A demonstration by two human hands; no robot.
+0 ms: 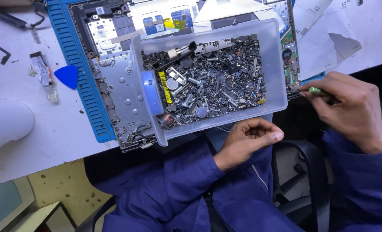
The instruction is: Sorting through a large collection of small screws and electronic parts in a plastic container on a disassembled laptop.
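Head cam looks down on a white desk (36,141) w/ an opened laptop chassis (122,90) lying on a blue ridged mat (77,64). A clear plastic tray (273,64), full of small dark screws & metal bits (216,81), sits on top of the chassis, its near edge over the desk edge.

Right hand (350,107) is at the right end of the chassis, just beside the tray's right wall; grip closed round a thin green-handled screwdriver (316,90), tip pointing left at the chassis edge. Whether the tip touches a screw can't be told, too small.

Left hand (249,139) is below the tray's near wall, fingers curled into a loose fist, thumb out; nothing visible in it, close under the tray but contact not clear.

Both arms in dark blue sleeves (178,180).

On the desk left of the mat: a blue triangular pry pick (66,76), partly on the mat edge, & a small strip of torn tape (40,71) near it. A white rounded object (6,122) at far left edge. Sheets of white paper (350,34) upper right
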